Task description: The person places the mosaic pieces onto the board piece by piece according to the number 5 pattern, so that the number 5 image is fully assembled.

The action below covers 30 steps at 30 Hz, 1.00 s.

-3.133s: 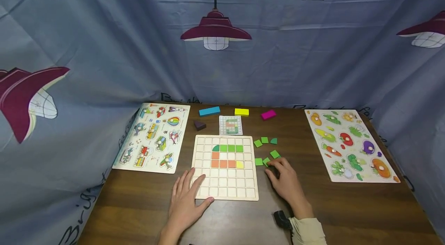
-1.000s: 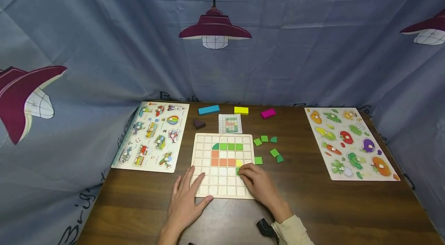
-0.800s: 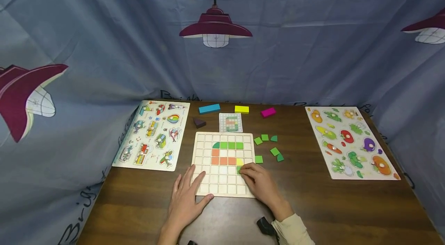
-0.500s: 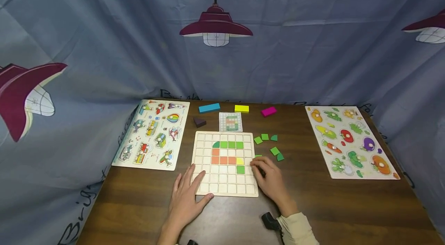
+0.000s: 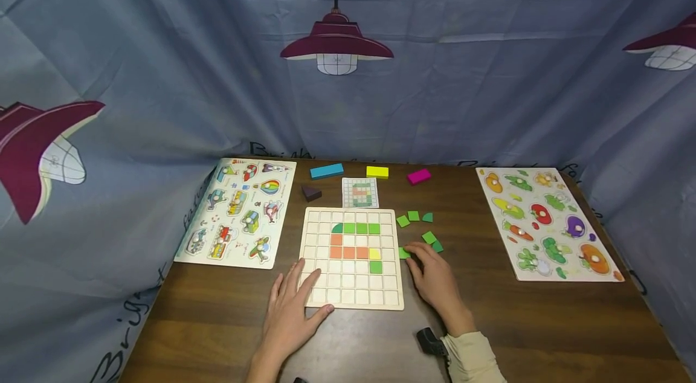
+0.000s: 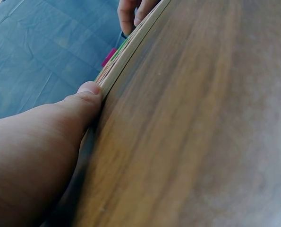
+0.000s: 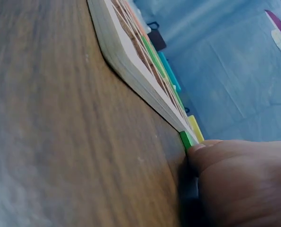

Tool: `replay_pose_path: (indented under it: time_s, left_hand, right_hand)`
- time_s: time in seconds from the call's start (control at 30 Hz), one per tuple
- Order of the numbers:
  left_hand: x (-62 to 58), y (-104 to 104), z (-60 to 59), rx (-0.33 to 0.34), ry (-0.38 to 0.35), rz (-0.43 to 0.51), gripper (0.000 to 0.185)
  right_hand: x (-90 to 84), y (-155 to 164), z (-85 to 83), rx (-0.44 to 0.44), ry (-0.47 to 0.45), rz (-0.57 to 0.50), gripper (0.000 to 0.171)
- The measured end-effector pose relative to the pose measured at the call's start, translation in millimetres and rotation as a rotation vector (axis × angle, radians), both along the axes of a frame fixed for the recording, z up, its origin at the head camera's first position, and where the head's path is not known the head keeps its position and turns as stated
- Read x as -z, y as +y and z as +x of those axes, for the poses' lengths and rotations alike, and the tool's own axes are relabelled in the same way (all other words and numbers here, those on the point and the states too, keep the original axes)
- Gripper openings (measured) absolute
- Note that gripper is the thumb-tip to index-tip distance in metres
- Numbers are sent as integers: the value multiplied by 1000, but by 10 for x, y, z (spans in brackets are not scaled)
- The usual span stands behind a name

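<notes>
In the head view a pale wooden grid board (image 5: 348,297) lies on the table. Inlaid in it are a row of green squares, several orange squares, a yellow square (image 5: 375,254) and, just below that, a green square (image 5: 376,267). My left hand (image 5: 290,313) rests with spread fingers on the board's lower left corner; in the left wrist view its thumb (image 6: 88,90) touches the board's edge. Beside the board's right edge, my right hand (image 5: 435,277) pinches a green square tile (image 5: 404,253). The right wrist view shows that green tile (image 7: 186,139) at the thumb tip, close to the board.
Loose green tiles (image 5: 429,238) lie right of the board. Behind it are a pattern card (image 5: 360,193) and blue (image 5: 327,171), yellow (image 5: 377,172), magenta (image 5: 419,176) and dark (image 5: 312,193) blocks. Picture puzzle boards stand left (image 5: 234,256) and right (image 5: 592,274).
My right hand has set a green square under the yellow one, let it go, and moved right to another green tile. My left hand has stayed on the board.
</notes>
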<state>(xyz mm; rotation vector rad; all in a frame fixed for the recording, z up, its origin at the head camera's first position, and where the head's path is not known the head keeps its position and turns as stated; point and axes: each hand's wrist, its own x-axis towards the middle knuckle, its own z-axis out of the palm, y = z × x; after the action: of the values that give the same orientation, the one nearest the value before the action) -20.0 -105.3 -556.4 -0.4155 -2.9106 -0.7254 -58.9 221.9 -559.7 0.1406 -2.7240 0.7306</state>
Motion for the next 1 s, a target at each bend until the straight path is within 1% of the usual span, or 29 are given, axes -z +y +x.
replay_pose_path:
  time_s: [0.1, 0.23, 0.37, 0.5, 0.57, 0.67, 0.77, 1.0]
  left_hand:
    - [3, 5, 9, -1, 5, 4, 76]
    - [-6, 7, 8, -2, 3, 4, 76]
    - [-15, 6, 3, 0, -2, 4, 75]
    - [-18, 2, 6, 0, -5, 7, 75]
    - [-19, 7, 1, 1, -8, 9, 76]
    - [-17, 5, 1, -2, -13, 9, 76]
    - [-14, 4, 1, -3, -15, 9, 76]
    - [-10, -4, -7, -1, -15, 7, 76]
  right_hand:
    - [-7, -6, -1, -4, -6, 15, 26]
    - [-28, -7, 5, -19, -10, 29, 17]
    - [-41, 16, 17, -30, -9, -4, 14]
    - [-21, 40, 53, -30, 15, -65, 16]
    - [-8, 52, 82, -37, 30, -77, 18]
    - [-7, 39, 130, -75, 47, -101, 19]
    - [-41, -12, 172, -126, 66, -116, 21]
    - [-83, -209, 250, -267, 50, -147, 21]
